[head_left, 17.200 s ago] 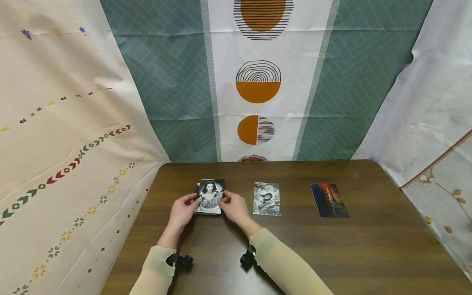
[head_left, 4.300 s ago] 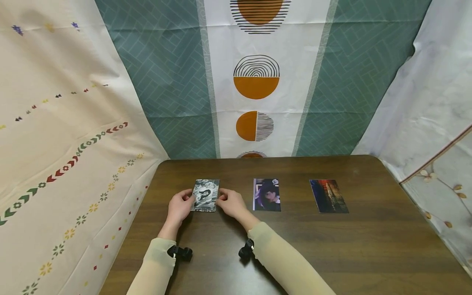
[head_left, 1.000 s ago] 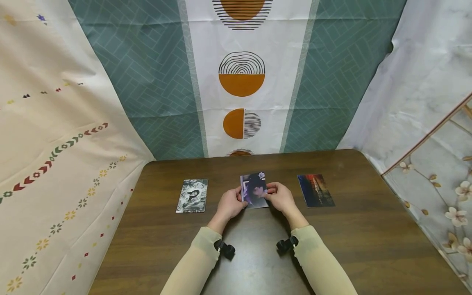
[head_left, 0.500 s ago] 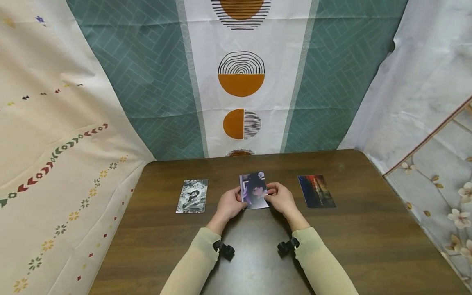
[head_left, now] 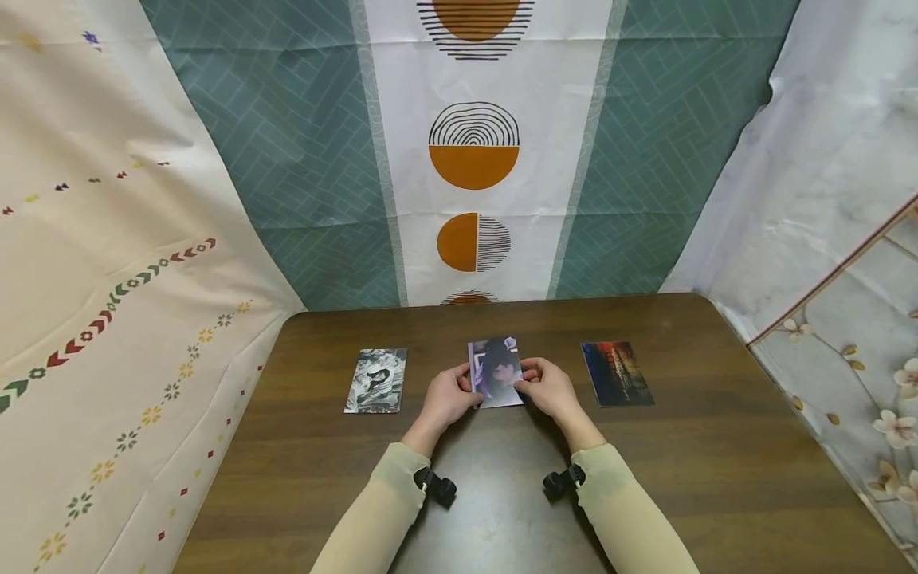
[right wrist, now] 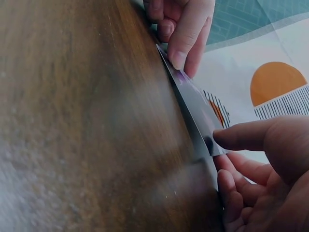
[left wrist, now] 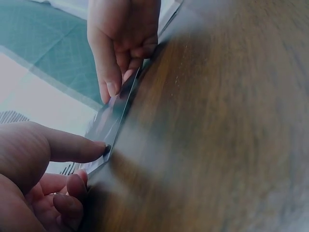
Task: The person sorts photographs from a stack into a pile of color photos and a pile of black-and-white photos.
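Note:
A glossy photo card (head_left: 496,371) with a purple-toned portrait is at the middle of the table's far part. My left hand (head_left: 448,397) pinches its left edge, thumb on top. The right hand (head_left: 548,387) pinches the opposite edge the same way. In the right wrist view the near edge of the purple photo card (right wrist: 193,106) stands slightly above the tabletop. A black-and-white photo card (head_left: 376,381) lies flat to the left of the hands. On the right lies a dark blue and red photo card (head_left: 617,374). Whether other cards lie under any of them, I cannot tell.
The brown wooden table (head_left: 502,510) has rounded far corners. Behind it hangs a green and white patterned cloth (head_left: 323,199). A cream cloth (head_left: 179,335) borders the left side, and a pale floral cloth (head_left: 825,279) borders the right.
Since the oldest frame, the black-and-white card has gone from the middle to the left, over the portrait card there. Both hands have moved from the left card to the purple one; lately they barely move.

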Motion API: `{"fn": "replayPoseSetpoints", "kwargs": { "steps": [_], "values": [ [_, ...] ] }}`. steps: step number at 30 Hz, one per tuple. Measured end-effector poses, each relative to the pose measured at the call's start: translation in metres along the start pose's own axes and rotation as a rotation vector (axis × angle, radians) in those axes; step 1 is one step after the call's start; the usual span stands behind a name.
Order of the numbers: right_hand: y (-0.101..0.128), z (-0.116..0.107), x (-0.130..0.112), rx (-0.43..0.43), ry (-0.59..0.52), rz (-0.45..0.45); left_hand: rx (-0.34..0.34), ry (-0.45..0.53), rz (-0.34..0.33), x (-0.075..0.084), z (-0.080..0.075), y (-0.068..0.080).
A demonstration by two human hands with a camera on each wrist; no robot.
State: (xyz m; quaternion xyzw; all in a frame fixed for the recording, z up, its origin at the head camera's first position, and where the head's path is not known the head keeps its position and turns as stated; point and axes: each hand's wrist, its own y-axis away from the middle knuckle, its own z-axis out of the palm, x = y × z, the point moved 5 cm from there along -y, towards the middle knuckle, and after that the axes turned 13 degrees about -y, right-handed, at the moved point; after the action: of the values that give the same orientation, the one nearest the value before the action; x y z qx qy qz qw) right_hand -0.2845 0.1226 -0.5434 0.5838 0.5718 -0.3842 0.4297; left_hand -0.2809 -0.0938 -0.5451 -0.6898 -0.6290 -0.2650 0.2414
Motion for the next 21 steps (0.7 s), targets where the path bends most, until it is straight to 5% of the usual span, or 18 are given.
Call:
{"fn": "replayPoseSetpoints", "kwargs": {
  "steps": [21],
  "values": [
    [0.002,-0.011,-0.005,-0.049,0.012,0.002,0.059,-0.031,0.017,0.013,0.007,0.003]
  ]
}}
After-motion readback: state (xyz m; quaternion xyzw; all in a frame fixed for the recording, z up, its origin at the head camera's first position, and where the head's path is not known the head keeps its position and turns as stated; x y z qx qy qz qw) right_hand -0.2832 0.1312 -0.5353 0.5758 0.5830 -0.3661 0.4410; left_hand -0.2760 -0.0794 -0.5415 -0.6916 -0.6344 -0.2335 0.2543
